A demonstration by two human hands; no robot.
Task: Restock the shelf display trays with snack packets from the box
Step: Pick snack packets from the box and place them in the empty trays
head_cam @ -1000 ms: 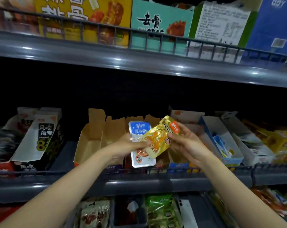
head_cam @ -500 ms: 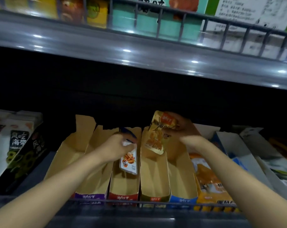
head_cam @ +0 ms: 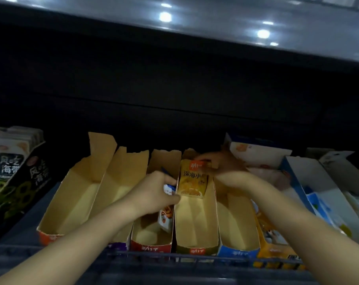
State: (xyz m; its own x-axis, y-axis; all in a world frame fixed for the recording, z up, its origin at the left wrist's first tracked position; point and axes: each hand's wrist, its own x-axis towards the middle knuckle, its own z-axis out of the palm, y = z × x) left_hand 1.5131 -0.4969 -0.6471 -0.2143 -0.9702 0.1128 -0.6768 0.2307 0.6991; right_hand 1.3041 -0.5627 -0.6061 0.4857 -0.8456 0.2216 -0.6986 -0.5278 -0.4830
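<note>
The person's body is visible as two arms. The left forearm and the right forearm are bare along their full visible length, from wrist to frame edge. The left hand and the right hand are bare. Finer surface detail cannot be resolved in the dim, blurred picture.

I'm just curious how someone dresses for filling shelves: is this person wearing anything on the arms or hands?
The left hand and the right hand have no gloves on. The left forearm and the right forearm show no sleeve, watch or bracelet right down to the picture's edge. The view is too dim and blurred to rule out a thin ring.
</note>
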